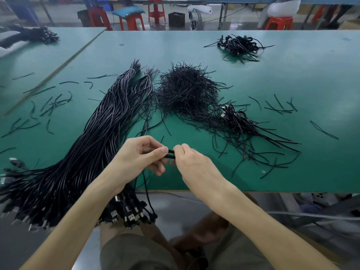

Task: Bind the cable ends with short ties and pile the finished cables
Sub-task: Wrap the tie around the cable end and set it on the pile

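My left hand [144, 155] grips the folded end of a black cable [169, 154] above the green table's [292, 84] front edge. My right hand [191, 162] pinches the same spot from the right, where a short black tie seems to wrap the cable. The rest of that cable hangs down past the table edge [147, 193]. A big bundle of long black cables [87, 145] lies to the left, its plug ends [126, 217] drooping over the edge. A heap of short ties [187, 88] sits in the middle. A pile of bound cables [243, 123] lies to the right.
A second small pile of black cables [239, 45] lies at the far right of the table. Loose ties [50, 104] are scattered left and right. Beyond the table stand red stools [155, 10], a fan [195, 17] and a black box [176, 19].
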A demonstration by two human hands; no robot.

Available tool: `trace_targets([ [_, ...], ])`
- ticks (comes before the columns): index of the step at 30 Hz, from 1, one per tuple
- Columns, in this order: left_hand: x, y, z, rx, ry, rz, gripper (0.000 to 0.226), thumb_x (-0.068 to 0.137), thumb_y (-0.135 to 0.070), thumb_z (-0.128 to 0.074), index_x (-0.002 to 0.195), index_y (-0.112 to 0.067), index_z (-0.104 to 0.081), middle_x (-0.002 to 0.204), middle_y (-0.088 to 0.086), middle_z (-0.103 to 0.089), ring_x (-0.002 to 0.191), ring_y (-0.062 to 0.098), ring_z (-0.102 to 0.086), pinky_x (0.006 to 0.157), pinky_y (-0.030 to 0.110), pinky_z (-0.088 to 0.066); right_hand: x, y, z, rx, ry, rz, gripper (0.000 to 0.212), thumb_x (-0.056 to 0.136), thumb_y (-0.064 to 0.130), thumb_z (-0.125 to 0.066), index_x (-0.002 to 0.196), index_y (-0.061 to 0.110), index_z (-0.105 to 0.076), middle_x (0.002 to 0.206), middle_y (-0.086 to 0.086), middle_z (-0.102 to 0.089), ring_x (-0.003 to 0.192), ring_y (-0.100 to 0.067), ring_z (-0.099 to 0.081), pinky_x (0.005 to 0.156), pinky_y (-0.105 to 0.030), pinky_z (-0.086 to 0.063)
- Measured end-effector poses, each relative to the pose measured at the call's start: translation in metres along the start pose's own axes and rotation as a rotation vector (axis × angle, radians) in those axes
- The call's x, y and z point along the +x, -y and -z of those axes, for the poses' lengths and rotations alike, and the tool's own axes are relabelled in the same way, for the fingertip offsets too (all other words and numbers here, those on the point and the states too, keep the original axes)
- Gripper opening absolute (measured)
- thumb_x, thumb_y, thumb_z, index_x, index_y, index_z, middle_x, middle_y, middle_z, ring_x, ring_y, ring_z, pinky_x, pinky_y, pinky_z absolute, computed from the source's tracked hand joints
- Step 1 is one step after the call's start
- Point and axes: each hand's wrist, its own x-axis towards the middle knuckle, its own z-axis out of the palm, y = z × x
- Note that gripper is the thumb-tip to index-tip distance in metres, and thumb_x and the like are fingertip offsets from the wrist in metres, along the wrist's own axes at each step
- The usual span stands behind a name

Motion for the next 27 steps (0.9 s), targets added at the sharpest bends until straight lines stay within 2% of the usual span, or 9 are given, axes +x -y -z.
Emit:
trace_targets([
  [4,0.003,-0.009,0.01,0.274,0.201,0.055,0.015,0.1,-0.018,-0.062,0.102,-0.003,-0.065,0.078,0.013,-0.074,0.062,0.029,-0.07,0.058,0.033,-0.059,-0.003,-0.002,0.002,-0.058,0.06,0.085,0.045,0.083,-0.01,-0.061,0.096,0.018,-0.029,0.091,0.001,-0.035,0.077,-0.017,-0.04,0.057,-0.029,-0.032],
  [7,0.003,-0.015,0.008,0.614,0.407,0.035,0.021,0.105,-0.033,-0.054,0.099,-0.015,-0.063,0.082,0.003,-0.075,0.066,0.02,-0.072,0.066,0.03,-0.059,-0.001,0.001,0.004,-0.062,0.071,0.14,0.046,0.079,-0.013,-0.057,0.096,0.018,-0.028,0.092,0.001,-0.034,0.079,-0.018,-0.037,0.058,-0.03,-0.032],
  [10,0.005,-0.012,0.005,0.734,0.422,0.025,0.03,0.108,-0.039,-0.044,0.089,-0.019,-0.056,0.067,-0.011,-0.067,0.053,0.005,-0.059,0.059,0.026,-0.051,0.005,0.001,0.006,-0.07,0.058,0.166,0.038,0.083,-0.011,-0.055,0.104,0.016,-0.038,0.093,0.0,-0.034,0.081,-0.018,-0.037,0.059,-0.03,-0.031],
  [12,0.007,-0.008,0.003,0.745,0.377,0.006,0.029,0.11,-0.036,-0.04,0.087,-0.025,-0.053,0.065,-0.013,-0.058,0.052,-0.001,-0.051,0.057,0.016,-0.042,0.009,-0.001,0.007,-0.067,0.049,0.161,0.038,0.083,-0.012,-0.055,0.107,0.015,-0.042,0.093,0.001,-0.035,0.081,-0.017,-0.038,0.06,-0.029,-0.032],
  [15,0.012,-0.002,0.0,0.7,0.298,-0.02,0.026,0.111,-0.029,-0.038,0.091,-0.025,-0.055,0.078,-0.017,-0.058,0.066,-0.011,-0.057,0.068,0.012,-0.043,0.014,-0.003,0.009,-0.078,0.031,0.164,0.045,0.079,-0.013,-0.06,0.11,0.014,-0.043,0.097,0.002,-0.04,0.088,-0.018,-0.046,0.061,-0.027,-0.031],
  [19,0.02,0.004,-0.003,0.75,0.173,-0.029,0.03,0.111,-0.034,-0.035,0.097,-0.02,-0.058,0.093,-0.011,-0.066,0.087,0.008,-0.063,0.087,0.038,-0.052,0.026,-0.007,0.014,-0.142,-0.021,0.165,0.046,0.079,-0.008,-0.064,0.111,0.016,-0.041,0.109,0.0,-0.05,0.099,-0.02,-0.052,0.073,-0.026,-0.026],
  [23,0.027,-0.002,-0.005,0.736,0.121,-0.05,0.035,0.11,-0.036,-0.034,0.089,-0.022,-0.059,0.091,0.003,-0.067,0.084,0.027,-0.063,0.082,0.047,-0.052,0.028,-0.009,0.019,-0.187,-0.035,0.152,0.044,0.082,-0.005,-0.064,0.115,0.015,-0.042,0.114,-0.003,-0.048,0.104,-0.021,-0.051,0.076,-0.028,-0.028],
  [25,0.03,-0.004,-0.008,0.655,0.17,-0.016,0.037,0.11,-0.035,-0.035,0.088,-0.022,-0.061,0.086,0.005,-0.065,0.071,0.023,-0.06,0.071,0.041,-0.054,0.028,-0.012,0.021,-0.162,-0.034,0.167,0.046,0.079,-0.009,-0.062,0.114,0.015,-0.045,0.115,-0.003,-0.048,0.105,-0.021,-0.05,0.079,-0.028,-0.03],
  [27,0.029,-0.005,-0.008,0.411,0.257,0.067,0.042,0.111,-0.037,-0.034,0.084,-0.029,-0.064,0.075,-0.002,-0.051,0.055,0.011,-0.044,0.054,0.028,-0.042,0.027,-0.015,0.024,-0.126,-0.038,0.181,0.038,0.082,-0.009,-0.055,0.11,0.016,-0.048,0.112,-0.001,-0.05,0.104,-0.02,-0.049,0.078,-0.025,-0.026],
])
